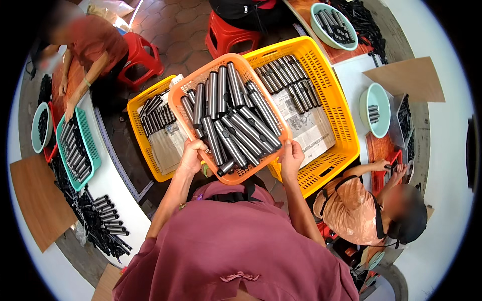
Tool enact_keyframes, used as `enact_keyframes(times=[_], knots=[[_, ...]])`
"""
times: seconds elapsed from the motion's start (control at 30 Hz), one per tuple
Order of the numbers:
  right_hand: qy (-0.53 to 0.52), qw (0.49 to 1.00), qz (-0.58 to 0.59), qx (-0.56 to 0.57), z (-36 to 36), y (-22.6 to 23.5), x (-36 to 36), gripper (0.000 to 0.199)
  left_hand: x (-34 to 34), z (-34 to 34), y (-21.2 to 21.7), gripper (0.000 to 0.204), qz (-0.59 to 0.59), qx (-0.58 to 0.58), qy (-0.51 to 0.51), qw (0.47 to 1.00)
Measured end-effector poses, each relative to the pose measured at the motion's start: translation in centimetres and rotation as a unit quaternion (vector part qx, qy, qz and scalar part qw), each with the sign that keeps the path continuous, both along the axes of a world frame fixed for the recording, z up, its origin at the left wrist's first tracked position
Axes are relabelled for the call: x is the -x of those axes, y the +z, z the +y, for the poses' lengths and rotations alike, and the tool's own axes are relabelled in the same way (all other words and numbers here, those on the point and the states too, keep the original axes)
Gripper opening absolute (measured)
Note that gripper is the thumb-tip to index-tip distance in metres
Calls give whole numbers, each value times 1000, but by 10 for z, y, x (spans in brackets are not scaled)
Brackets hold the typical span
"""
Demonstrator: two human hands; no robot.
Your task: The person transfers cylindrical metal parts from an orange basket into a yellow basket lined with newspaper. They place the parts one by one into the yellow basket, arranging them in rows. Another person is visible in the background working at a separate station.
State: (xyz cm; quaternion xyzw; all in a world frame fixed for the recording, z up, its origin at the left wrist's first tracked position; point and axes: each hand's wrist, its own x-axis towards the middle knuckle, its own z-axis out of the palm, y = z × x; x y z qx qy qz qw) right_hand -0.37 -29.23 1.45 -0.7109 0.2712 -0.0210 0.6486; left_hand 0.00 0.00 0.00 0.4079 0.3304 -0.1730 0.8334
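Between my hands, in front of my body, is an orange plastic basket with slotted walls. It is heaped with silver cylinders with black ends, lying at mixed angles. My left hand grips the basket's near left corner, the thumb along the rim. At the near right corner my right hand is closed on the rim too. Beyond the basket, a large yellow crate holds rows of similar cylinders on newspaper. A smaller yellow crate at the left, partly covered by the basket, holds more.
Left, a white table bears a teal basket of cylinders and loose black parts; a person reaches in. Right, another person works beside a mint basin. Red stools stand on the tiled floor.
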Motion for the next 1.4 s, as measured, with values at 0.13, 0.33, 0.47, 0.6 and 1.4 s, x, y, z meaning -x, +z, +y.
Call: enact_keyframes(times=[0.13, 0.33, 0.47, 0.6, 1.4], knots=[[-16, 998, -29, -53, 38, -16, -19, 21, -23, 36, 1, 25, -32, -52, -1, 998], [32, 999, 9, 14, -1, 1, -8, 26, -13, 1, 10, 31, -17, 4, -28, 999], [28, 994, -19, 107, -11, 10, -13, 30, -19, 4, 15, 31, -15, 2, -35, 999], [91, 956, -138, 242, -13, 40, -19, 25, -18, 1, 18, 29, -5, -4, -26, 1000], [482, 779, -66, 395, 51, 80, -105, 31, -16, 4, 6, 30, 0, -5, -16, 1000]])
